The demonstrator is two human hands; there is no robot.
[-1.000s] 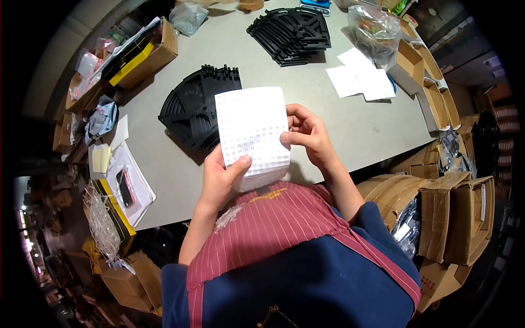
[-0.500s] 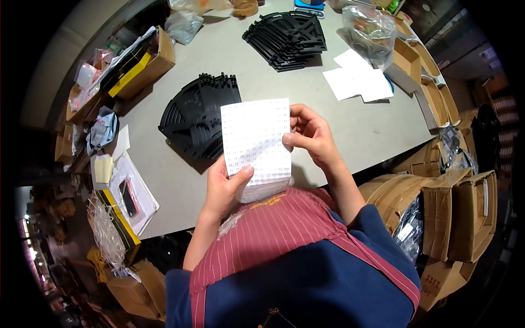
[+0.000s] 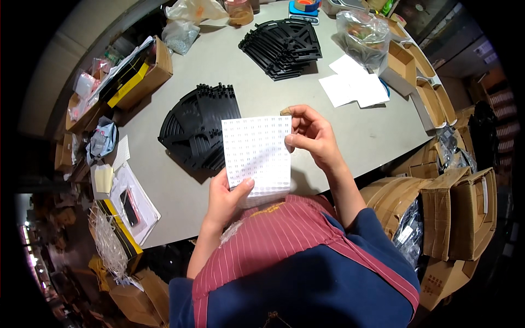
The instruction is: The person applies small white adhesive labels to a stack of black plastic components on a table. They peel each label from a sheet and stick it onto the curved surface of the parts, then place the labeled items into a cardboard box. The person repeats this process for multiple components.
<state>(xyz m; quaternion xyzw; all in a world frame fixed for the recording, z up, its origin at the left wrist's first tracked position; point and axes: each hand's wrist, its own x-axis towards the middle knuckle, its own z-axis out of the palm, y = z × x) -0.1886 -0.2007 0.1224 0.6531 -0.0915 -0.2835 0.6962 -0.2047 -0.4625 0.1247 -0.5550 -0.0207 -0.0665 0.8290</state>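
Note:
A white sheet of small round labels [image 3: 257, 147], marked in regular rows, is upright in front of me, its lower part curving back toward my apron. My left hand [image 3: 223, 195] grips its lower left side, thumb on the front and the other fingers hidden behind. At the upper right edge is my right hand [image 3: 314, 136]: its thumb touches the edge and its bent index finger reaches over the top corner. Just beyond the sheet, to the left, lies a fanned stack of black plastic curved parts [image 3: 194, 128], partly covered by the sheet.
Another black stack [image 3: 284, 46] lies farther back. White papers [image 3: 353, 85], a clear plastic bag [image 3: 363, 35] and open cardboard trays [image 3: 402, 65] are at the right. A box of papers [image 3: 150, 71] and a phone [image 3: 130, 210] are at the left. Cartons [image 3: 391, 205] stand by the right table edge.
The label sheet's top edge has dropped lower, and my right index finger now shows above its corner. The table scene has shifted slightly downward in view. Both hands stay at the sheet.

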